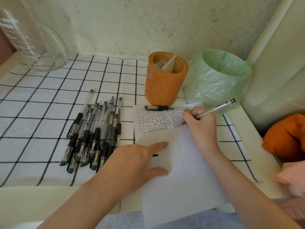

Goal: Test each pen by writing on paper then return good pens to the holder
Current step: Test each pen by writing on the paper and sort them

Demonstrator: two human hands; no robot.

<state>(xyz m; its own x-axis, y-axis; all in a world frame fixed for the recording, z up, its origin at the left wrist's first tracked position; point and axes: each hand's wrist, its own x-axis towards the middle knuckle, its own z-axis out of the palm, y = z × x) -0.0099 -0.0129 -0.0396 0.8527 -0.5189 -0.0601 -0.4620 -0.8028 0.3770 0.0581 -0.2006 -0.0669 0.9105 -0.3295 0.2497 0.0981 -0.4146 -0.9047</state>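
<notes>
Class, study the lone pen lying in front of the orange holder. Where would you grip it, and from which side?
Probably pinch the lone pen across its black section, coming from above and the near side. It lies flat and crosswise at the paper edge, and the orange holder stands close behind, blocking that side.

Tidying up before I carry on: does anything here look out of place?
Yes: the orange holder has crumpled clear plastic stuffed inside, where pens should go. One black pen lies alone at its base, apart from the pile.
</notes>
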